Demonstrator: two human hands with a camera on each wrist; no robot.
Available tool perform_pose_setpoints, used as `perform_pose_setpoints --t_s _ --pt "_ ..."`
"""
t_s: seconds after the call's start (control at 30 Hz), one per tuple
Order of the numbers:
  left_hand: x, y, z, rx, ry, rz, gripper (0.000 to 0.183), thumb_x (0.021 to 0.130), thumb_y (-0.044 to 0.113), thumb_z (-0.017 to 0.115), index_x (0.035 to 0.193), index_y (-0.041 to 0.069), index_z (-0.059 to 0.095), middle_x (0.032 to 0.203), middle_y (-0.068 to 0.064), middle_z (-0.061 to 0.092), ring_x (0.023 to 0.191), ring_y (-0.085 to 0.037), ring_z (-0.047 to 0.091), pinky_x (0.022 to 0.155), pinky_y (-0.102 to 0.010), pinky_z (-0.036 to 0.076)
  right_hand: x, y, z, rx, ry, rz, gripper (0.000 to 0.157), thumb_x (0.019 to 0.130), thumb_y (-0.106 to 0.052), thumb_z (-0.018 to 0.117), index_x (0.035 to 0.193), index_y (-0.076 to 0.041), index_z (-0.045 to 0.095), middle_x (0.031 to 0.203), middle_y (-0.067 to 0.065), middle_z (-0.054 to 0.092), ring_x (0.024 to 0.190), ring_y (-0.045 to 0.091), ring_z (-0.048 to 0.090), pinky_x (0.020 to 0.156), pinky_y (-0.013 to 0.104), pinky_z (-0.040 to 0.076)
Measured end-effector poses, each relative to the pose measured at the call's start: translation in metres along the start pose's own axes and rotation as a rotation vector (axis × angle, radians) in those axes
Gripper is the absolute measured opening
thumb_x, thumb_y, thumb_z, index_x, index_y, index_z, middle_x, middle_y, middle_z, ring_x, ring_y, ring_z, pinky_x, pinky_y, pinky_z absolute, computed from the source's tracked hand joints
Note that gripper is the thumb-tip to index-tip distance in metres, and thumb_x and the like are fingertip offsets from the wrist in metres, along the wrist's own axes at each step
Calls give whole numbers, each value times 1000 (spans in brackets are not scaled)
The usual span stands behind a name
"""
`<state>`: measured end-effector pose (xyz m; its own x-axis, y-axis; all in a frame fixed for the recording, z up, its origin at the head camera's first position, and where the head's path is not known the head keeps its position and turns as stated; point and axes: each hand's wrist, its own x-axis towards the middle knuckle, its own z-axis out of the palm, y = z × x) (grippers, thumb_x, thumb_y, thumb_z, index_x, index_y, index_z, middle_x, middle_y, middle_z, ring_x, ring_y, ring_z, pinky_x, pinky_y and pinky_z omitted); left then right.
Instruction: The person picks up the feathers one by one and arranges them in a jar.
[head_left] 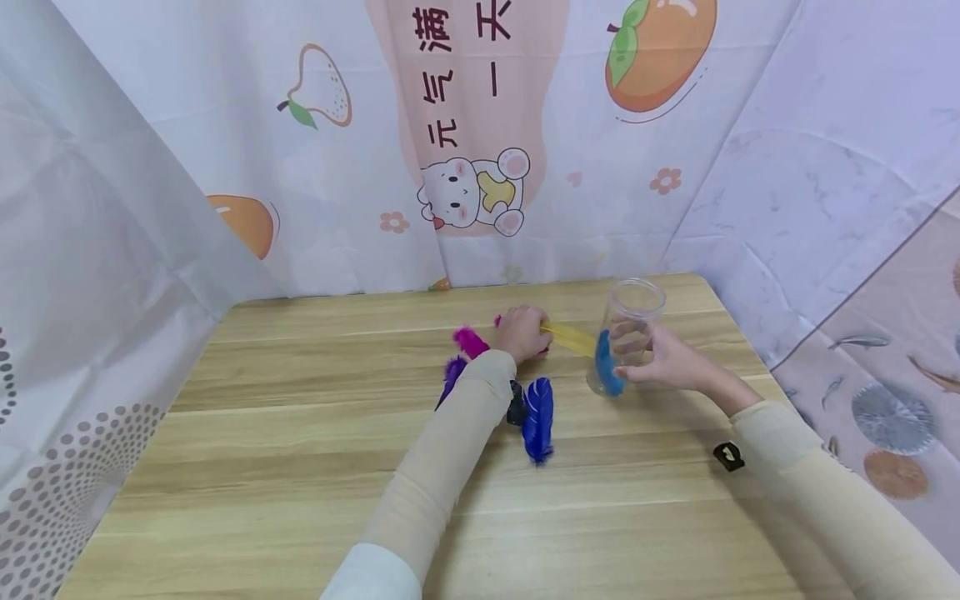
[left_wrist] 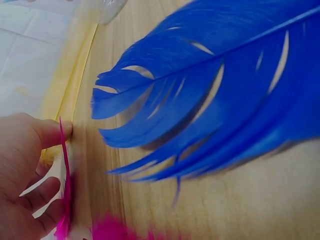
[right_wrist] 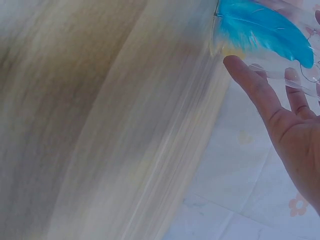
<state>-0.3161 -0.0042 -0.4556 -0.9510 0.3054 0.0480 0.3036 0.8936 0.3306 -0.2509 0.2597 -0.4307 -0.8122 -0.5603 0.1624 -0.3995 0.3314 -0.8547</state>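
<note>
My left hand pinches the near end of a yellow feather, whose far end reaches the clear jar. My right hand grips that upright jar from the right, thumb on the near side and fingers behind. A light blue feather stands inside the jar; the right wrist view shows this blue feather through the clear wall. Magenta feathers lie around and partly under my left hand. In the left wrist view, a dark blue feather looms close to the camera.
A purple feather is partly hidden by my left sleeve. Right of that sleeve lies the dark blue feather. Small black objects show beside both forearms, one at the right. A printed curtain hangs behind the wooden table.
</note>
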Motion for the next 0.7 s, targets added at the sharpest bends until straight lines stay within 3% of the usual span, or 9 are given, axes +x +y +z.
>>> perform_pose_setpoints --t_s 0.4,0.53,0.7 --pt "0 -2 1 35 2 48 14 96 27 70 95 16 78 94 1 72 89 -20 62 84 -33 50 1 1 0 1 -2 2 81 80 8 79 145 4 31 128 35 49 108 58 60 88 58 55" --pt "1 2 2 56 -12 92 13 96 23 69 100 16 80 98 3 74 90 -17 63 85 -31 52 0 0 1 7 1 0 81 80 8 79 145 5 31 128 35 49 109 58 60 88 60 54" --pt "1 8 2 63 -32 129 22 96 14 66 114 16 78 113 2 73 104 -17 64 96 -32 51 1 -1 1 10 1 -5 81 80 9 79 145 6 31 127 36 49 109 59 59 89 61 54"
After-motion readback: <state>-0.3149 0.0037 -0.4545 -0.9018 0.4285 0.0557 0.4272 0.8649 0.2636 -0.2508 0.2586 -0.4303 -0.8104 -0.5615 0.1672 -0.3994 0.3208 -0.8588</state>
